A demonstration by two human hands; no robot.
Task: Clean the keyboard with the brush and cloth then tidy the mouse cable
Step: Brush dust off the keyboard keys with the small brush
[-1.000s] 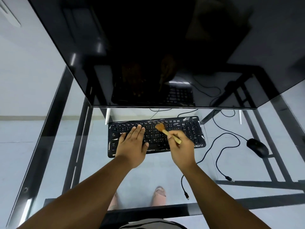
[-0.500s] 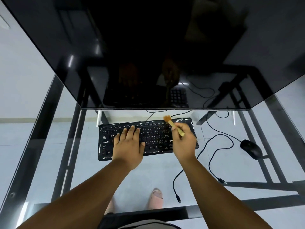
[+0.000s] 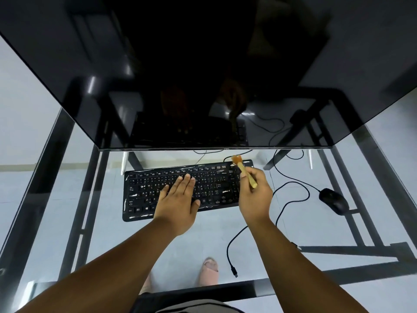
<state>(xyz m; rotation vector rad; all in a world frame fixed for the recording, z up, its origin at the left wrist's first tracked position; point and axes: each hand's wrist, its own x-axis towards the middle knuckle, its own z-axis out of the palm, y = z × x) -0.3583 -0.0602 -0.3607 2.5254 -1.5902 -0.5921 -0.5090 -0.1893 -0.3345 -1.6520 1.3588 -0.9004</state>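
A black keyboard (image 3: 209,181) lies on the glass desk below the monitor. My left hand (image 3: 178,199) rests flat on its middle keys with straight fingers. My right hand (image 3: 255,197) grips a small wooden brush (image 3: 244,171) over the keyboard's right end; the orange bristles point at the top right corner. A black mouse (image 3: 334,201) sits to the right, and its black cable (image 3: 291,188) loops across the glass to a loose plug near the front edge. No cloth is in view.
A large dark monitor (image 3: 203,75) hangs over the back of the glass desk (image 3: 67,222). Black frame bars run under the glass at left and right. Feet show through the glass near the front edge.
My right hand has swept the brush from the keyboard's middle top row rightward to its top right corner. The left hand stayed flat on the keys. The camera view shifted slightly.
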